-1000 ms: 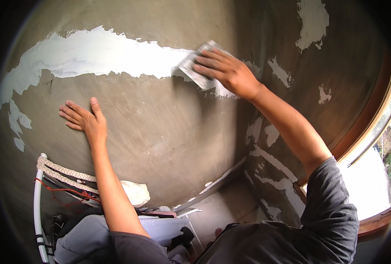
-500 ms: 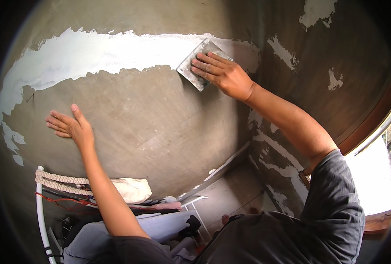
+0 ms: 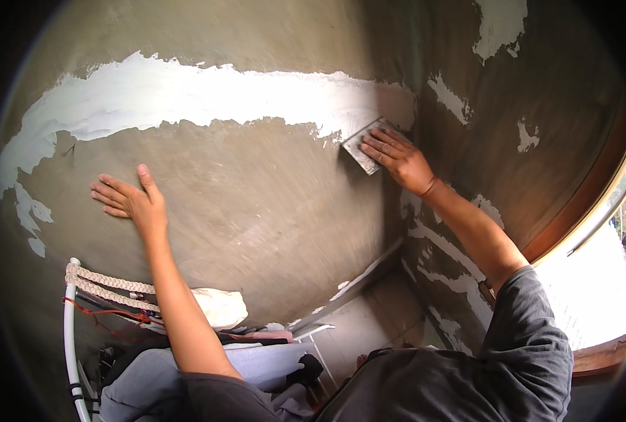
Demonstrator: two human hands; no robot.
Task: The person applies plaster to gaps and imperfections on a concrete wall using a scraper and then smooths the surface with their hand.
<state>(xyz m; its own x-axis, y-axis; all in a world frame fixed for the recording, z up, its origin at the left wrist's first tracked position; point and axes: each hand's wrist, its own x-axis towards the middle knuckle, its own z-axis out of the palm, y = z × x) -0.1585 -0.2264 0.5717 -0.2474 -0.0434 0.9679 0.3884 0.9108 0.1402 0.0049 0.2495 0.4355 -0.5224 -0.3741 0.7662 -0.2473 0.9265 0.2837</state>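
Two hands [image 3: 142, 206] [image 3: 403, 163], flat blade [image 3: 357, 150], white-streaked wall [image 3: 270, 204]

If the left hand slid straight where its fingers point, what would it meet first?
Probably the white band, near its left end: the fingers of the left hand aim left and slightly up across the brownish wall. Whether the palm touches the wall is unclear.

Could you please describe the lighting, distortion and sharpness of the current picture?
Head view: the window is blown out to white; the white band is glaringly bright mid-length, its right end shaded; the brown window frame bows toward the rim; the right hand and its flat tool look fairly sharp.
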